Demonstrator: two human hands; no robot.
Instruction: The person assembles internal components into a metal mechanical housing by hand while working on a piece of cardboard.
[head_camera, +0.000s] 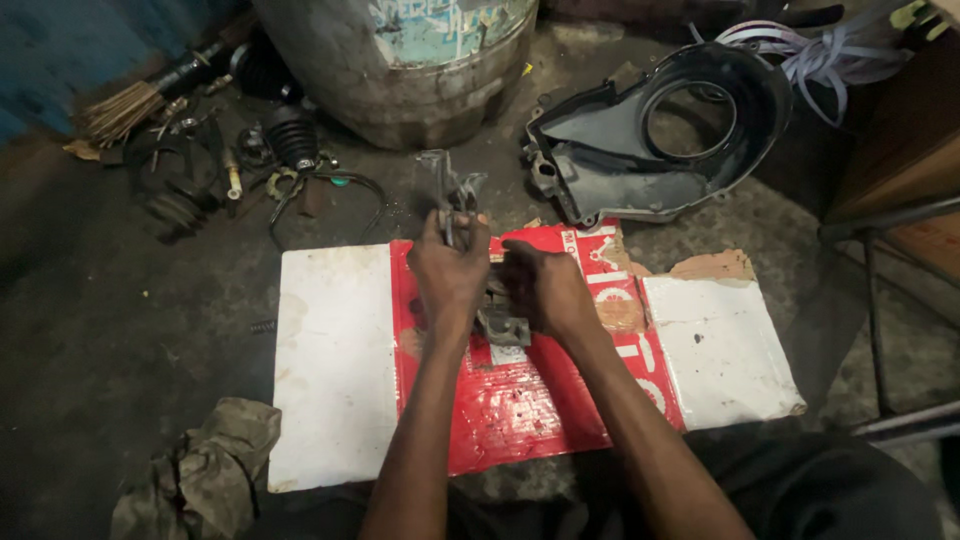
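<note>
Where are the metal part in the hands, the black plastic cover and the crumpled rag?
metal part (452, 190): head view, on its upper bracket above the left hand.
black plastic cover (600, 175): head view, on its flat grey inner face.
crumpled rag (205, 470): head view, on its middle folds.

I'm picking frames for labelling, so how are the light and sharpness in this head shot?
Head view: dim overall, corners dark; the white and red board is brightest, without harsh glare. The left hand and right hand are slightly motion-soft, as is the metal part they grip. Edges bend, wide-lens style.
</note>
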